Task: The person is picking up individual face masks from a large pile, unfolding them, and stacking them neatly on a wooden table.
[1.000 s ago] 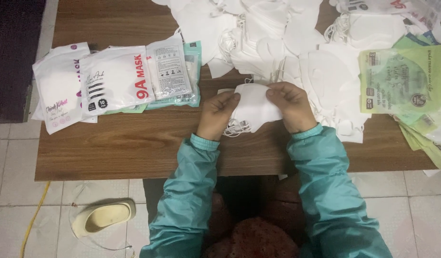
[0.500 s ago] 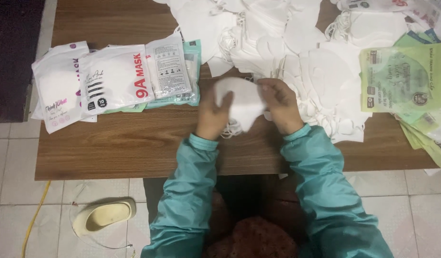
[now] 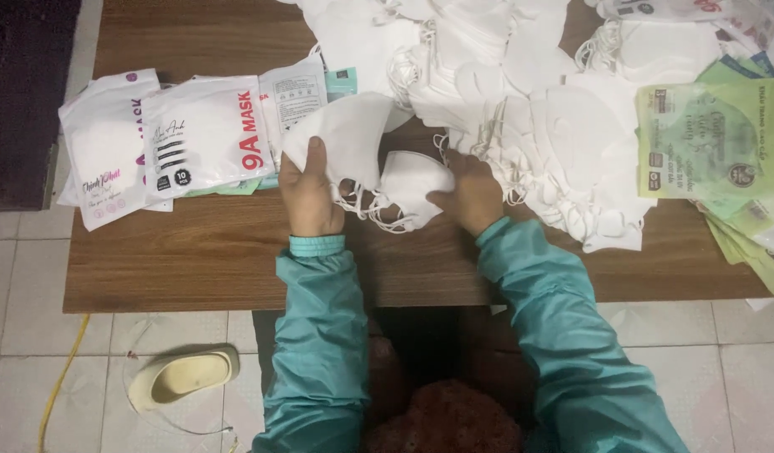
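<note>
Since 0.5 s ago the left hand (image 3: 310,195) has lifted 1 white mask (image 3: 341,138) leftward, pinched under its thumb, apparently to separate it, while the right hand (image 3: 473,197) grips a second mask (image 3: 414,184) on the wooden table (image 3: 211,252) beside the heap of masks (image 3: 521,92).

Wooden table (image 3: 194,260), tiled floor (image 3: 35,335), dark rug (image 3: 22,92)

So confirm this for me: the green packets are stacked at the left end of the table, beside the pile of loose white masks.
Not quite. The head view shows the green packets at the right end of the table, beside the pile of loose white masks. The left end holds white packets instead.
</note>
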